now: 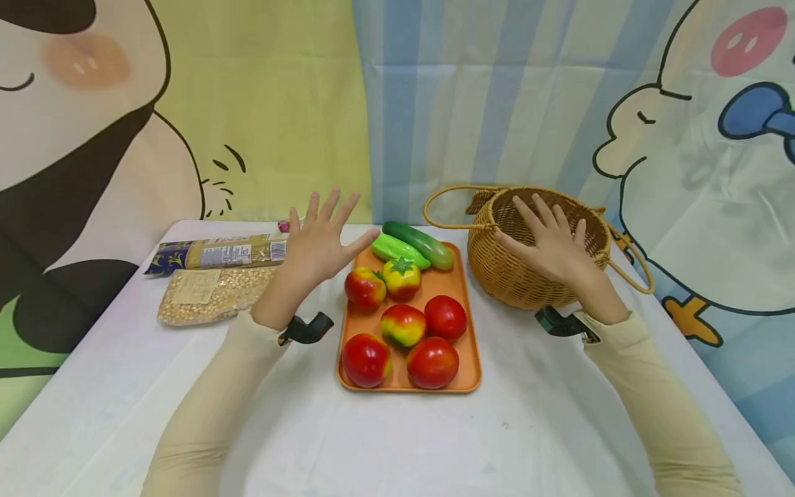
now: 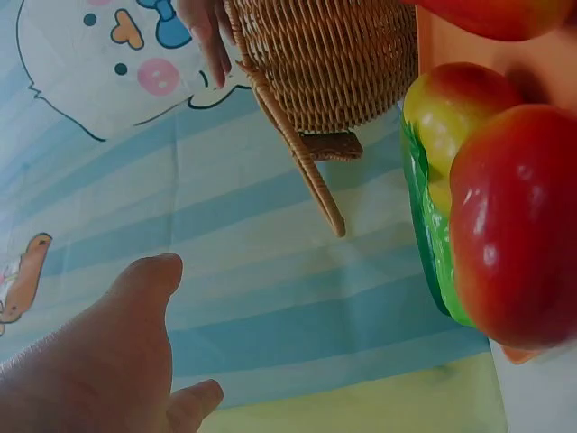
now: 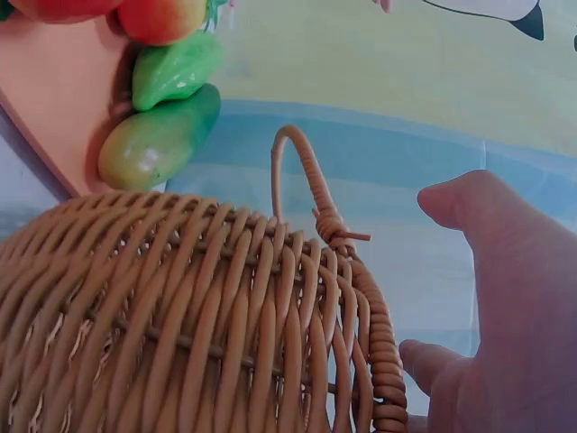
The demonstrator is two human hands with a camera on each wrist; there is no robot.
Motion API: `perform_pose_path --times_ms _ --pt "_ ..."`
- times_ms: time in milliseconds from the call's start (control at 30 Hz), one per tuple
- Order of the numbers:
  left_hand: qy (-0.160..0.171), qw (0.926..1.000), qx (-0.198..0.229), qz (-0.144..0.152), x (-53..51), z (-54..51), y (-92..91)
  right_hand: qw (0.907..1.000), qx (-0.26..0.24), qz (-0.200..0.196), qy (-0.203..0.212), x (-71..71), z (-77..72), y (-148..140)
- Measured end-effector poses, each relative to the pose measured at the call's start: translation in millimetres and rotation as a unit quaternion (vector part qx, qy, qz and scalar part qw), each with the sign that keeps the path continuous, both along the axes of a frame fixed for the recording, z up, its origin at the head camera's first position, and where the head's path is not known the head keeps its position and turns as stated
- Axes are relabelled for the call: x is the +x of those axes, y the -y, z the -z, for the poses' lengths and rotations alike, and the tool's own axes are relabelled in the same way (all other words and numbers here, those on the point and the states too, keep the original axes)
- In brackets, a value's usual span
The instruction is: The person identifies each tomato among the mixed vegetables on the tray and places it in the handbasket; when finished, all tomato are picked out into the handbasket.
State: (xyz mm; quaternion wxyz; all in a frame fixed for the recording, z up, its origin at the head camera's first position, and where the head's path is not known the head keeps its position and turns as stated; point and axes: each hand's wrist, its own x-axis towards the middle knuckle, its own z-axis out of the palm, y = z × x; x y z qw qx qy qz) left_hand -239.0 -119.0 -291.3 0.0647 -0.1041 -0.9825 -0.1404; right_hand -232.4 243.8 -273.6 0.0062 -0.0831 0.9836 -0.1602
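Observation:
My left hand [image 1: 318, 243] is raised with its fingers spread, holding nothing, between two packages and an orange tray [image 1: 397, 381]. On the tray lie several red and red-yellow tomatoes [image 1: 433, 362], a yellow-green tomato [image 1: 401, 277], a light green pepper [image 1: 397, 248] and a dark green cucumber [image 1: 425, 243]. My right hand [image 1: 553, 245], also spread and holding nothing, is in front of a woven wicker basket [image 1: 515, 279] and hides part of its opening. In the right wrist view the basket's rim [image 3: 383, 361] is close to the fingers; contact is unclear.
A clear bag of pale kernels [image 1: 214, 304] lies at the left, with a long printed packet [image 1: 220, 254] behind it. A small red wrapped item [image 1: 283, 226] is at the table's back edge. The basket's loop handles [image 1: 444, 226] stick out sideways. A cartoon-print curtain [image 1: 279, 103] hangs behind.

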Motion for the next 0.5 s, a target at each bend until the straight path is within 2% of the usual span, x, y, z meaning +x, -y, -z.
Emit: perform_pose_path --times_ms 500 --pt "-0.047 0.9975 -0.027 0.044 33.7 18.4 -3.8 0.9979 -0.009 -0.024 -0.06 22.5 9.0 4.6"
